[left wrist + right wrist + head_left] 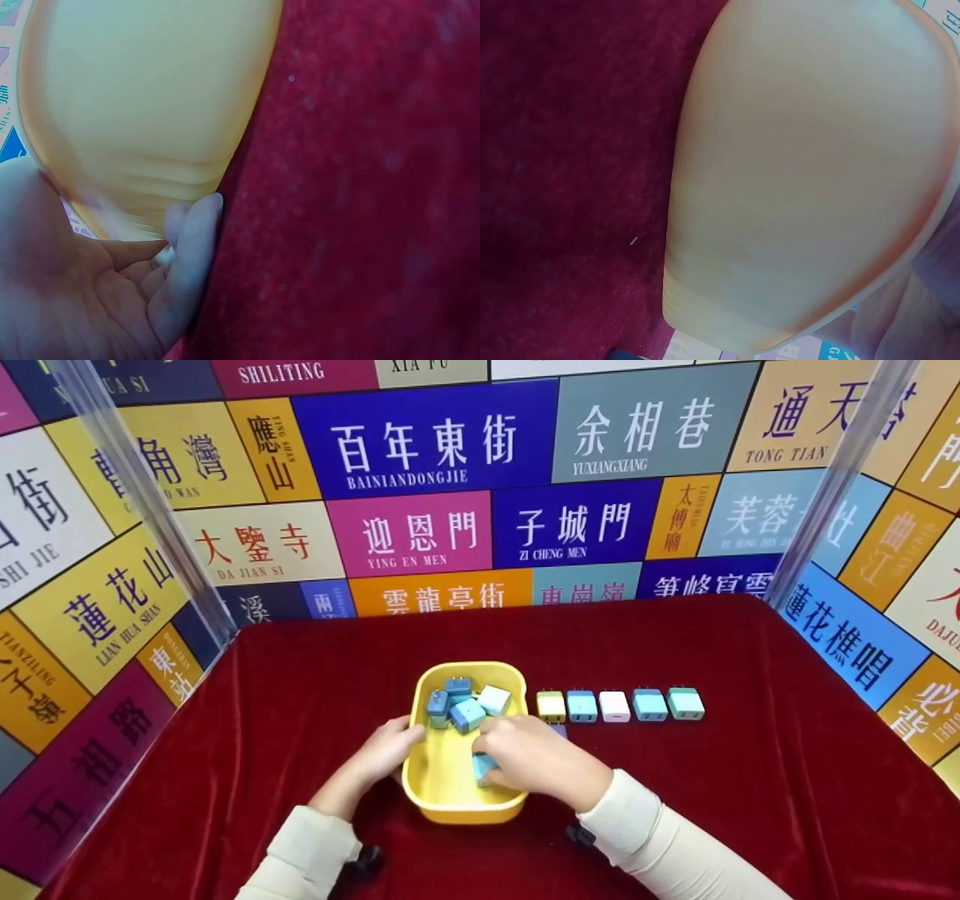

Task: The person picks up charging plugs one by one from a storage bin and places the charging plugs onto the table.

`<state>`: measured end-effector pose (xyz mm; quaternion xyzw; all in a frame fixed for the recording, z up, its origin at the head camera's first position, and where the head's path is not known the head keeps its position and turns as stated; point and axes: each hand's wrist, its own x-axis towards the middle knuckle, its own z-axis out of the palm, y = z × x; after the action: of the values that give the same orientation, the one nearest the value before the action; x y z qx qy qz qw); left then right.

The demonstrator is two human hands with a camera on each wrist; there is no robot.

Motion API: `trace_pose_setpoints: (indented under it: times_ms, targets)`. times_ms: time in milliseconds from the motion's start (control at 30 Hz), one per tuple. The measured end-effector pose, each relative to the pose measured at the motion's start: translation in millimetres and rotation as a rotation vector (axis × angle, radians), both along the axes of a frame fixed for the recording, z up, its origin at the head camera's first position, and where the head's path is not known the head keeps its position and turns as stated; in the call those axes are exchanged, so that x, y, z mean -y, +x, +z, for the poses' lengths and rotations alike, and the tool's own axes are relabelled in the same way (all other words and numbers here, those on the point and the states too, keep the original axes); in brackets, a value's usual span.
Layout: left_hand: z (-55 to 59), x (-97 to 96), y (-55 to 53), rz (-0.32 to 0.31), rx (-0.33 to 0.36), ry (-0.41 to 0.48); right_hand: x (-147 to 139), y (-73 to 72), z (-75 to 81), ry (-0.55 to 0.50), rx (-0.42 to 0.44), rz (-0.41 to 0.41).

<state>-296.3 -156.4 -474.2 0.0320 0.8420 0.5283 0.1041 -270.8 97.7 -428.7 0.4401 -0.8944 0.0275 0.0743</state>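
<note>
Both wrist views beside tub (142, 90)

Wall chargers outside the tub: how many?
6. Row right of the tub: yellow charger, first blue charger, white charger, second blue charger, green charger; nearer than the yellow one, a bluish charger mostly behind the right hand, which may hide more.

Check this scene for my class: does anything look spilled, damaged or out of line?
Nothing visible looks spilled or damaged. One bluish plug sits out of line, nearer the person than the left end of the neat row of five plugs; the right hand mostly hides it.
</note>
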Motion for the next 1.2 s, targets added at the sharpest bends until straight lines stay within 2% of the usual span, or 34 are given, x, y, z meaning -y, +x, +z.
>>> trace_pose_setpoints:
  times_ms: [167, 367, 667, 1200]
  targets:
    - [0.6, -0.3, -0.5, -0.007, -0.005, -0.007, 0, 0.5, -0.4, -0.013, 0.031, -0.011]
    - [1.0, 0.0, -0.5, -0.013, -0.002, -0.004, 0, 0.6, -1.5, -0.001, -0.007, 0.026]
    - [0.3, 0.2, -0.4, -0.011, -0.005, -0.004, -1, -2.4, 2.2, -0.017, 0.037, 0.045]
    - [-1.7, 0.3, -1.0, -0.003, 0.002, -0.005, -14, 5.1, 33.6, -0.068, 0.077, 0.085]
